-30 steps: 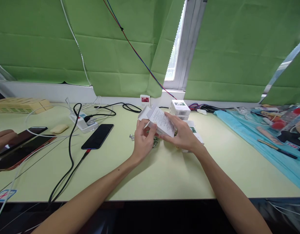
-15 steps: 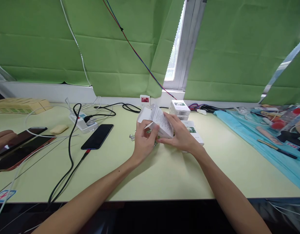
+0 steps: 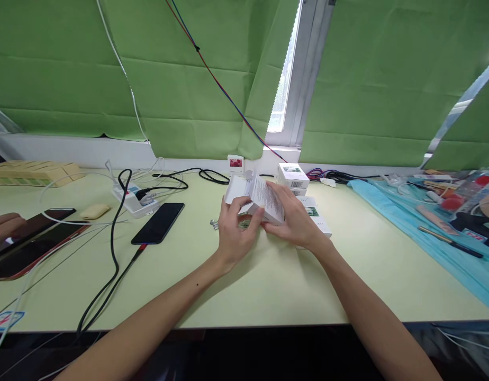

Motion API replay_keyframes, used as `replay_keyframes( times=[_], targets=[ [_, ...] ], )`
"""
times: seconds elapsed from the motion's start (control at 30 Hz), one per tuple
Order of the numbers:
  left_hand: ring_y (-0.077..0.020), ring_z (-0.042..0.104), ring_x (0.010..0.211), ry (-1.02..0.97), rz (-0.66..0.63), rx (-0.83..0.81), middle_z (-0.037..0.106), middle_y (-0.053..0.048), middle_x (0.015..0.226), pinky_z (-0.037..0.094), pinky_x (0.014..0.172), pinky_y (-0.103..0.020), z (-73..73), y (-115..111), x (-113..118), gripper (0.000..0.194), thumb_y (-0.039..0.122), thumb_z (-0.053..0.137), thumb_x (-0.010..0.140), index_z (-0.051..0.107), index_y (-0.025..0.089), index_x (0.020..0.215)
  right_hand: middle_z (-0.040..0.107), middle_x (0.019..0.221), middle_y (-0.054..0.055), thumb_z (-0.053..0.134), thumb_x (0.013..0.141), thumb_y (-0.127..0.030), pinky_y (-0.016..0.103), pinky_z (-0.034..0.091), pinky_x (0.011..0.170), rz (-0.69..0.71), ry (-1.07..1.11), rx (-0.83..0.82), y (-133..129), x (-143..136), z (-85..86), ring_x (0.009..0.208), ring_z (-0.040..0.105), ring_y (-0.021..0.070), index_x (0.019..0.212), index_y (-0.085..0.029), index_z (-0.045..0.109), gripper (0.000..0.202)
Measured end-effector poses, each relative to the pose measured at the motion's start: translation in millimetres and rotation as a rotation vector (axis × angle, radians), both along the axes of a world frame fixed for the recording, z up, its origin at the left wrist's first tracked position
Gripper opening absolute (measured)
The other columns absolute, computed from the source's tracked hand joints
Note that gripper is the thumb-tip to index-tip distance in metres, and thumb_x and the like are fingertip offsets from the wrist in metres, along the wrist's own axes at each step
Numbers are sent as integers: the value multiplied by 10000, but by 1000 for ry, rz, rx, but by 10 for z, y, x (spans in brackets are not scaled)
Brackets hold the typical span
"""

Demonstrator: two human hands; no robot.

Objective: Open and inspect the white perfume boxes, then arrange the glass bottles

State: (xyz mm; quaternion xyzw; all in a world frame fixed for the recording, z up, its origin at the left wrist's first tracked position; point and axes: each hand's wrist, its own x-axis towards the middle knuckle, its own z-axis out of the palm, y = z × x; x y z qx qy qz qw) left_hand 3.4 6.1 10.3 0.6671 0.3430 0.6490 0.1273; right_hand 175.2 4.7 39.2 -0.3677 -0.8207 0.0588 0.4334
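Tilted above the table is a small white cardboard box [image 3: 268, 203] with printed text on one face and its end flaps open. My right hand [image 3: 292, 216] is closed around its right side, thumb below and fingers over the top. At the open end, my left hand [image 3: 237, 228] grips the box edge and flap between thumb and fingers. Part of the opening is hidden by the left fingers. Just left of that hand lie small shiny metal pieces [image 3: 215, 224], too small to name. Behind my right hand rests another white box [image 3: 318, 219] with a green picture.
Stacked white boxes [image 3: 292, 177] stand further back. To the left are a black phone [image 3: 157, 223], a power strip [image 3: 135, 202] and cables. Another person's hand [image 3: 4, 230] touches a phone at the far left. Blue plastic sheeting [image 3: 411, 227] with clutter covers the right side.
The box has tilted slightly lower at its open end. My left thumb has shifted a little to the right and spread from the fingers; my right hand keeps its hold.
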Motion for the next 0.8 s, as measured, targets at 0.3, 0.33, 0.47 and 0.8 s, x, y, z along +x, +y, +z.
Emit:
replay_keyframes(
  times=[0.3,0.33,0.47,0.8],
  targets=[
    [-156,668,894,164,117,74,662,-93,1067,661,681,-272,45,-9,-8,338,434,594,954,623,176,1171,505,1429,152,642,746,-188,541,437,1094,-22,-15,91,-13,0,9,1317,489,338,1481,-222,323,802],
    [-151,669,863,187,130,74,678,-88,1046,656,677,-270,56,-13,-12,334,431,581,960,626,174,1168,510,1418,152,637,742,-187,542,440,1088,-27,-14,101,-11,0,12,1307,494,339,1476,-222,327,797],
    [-134,657,737,258,149,51,714,-48,924,635,685,-275,82,-19,-37,307,414,542,977,633,174,1146,517,1396,151,618,733,-180,549,432,1089,-38,-13,121,-4,0,25,1298,495,344,1462,-226,339,781],
    [-154,689,856,245,68,54,713,-79,1111,639,732,-302,70,-37,-49,377,411,516,988,543,181,1285,534,1387,133,616,727,-177,539,448,1065,-41,23,124,-12,-4,23,1269,523,337,1425,-255,358,748]
  ],
)
